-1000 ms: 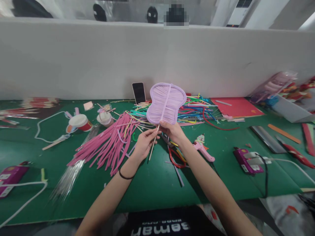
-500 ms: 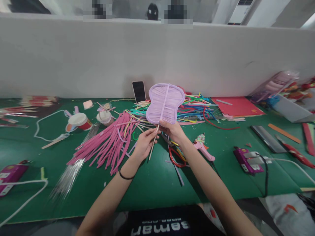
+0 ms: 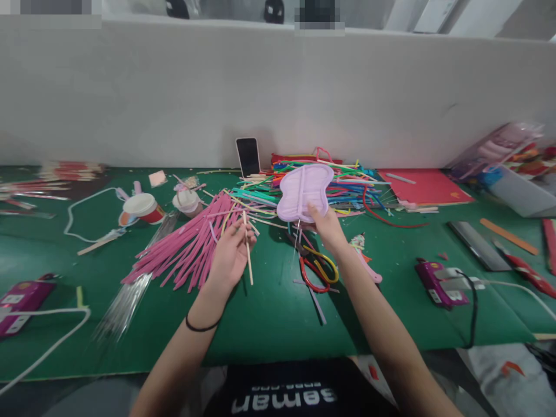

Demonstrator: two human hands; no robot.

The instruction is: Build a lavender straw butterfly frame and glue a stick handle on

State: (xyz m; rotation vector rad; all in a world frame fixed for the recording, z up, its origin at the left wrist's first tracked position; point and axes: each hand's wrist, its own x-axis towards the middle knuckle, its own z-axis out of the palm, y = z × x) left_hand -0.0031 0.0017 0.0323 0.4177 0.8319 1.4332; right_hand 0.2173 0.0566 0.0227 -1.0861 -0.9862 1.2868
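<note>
My right hand [image 3: 326, 226] grips the lower edge of a lilac butterfly-shaped fan [image 3: 304, 191], holding it low and tilted over the pile of coloured strips [image 3: 347, 182]. A thin thread or wire hangs from the fan's base. My left hand [image 3: 232, 255] is apart from the fan, over the pink strips [image 3: 191, 249], with its fingers closed on a thin wooden stick [image 3: 248, 255]. Below my right hand lie red and yellow scissors [image 3: 317, 272] on the green table [image 3: 269, 324].
A phone [image 3: 248, 156] leans on the white partition. A paper cup [image 3: 143, 208] and small tub [image 3: 186, 201] stand at left. A pink glue gun [image 3: 367, 260], purple glue guns [image 3: 438, 278] [image 3: 19, 298] with cables, red sheet [image 3: 423, 186] and tools lie around.
The stick has come away from the fan and stays in my left hand, which moved left and down. My right hand lowered the fan toward the coloured strips.
</note>
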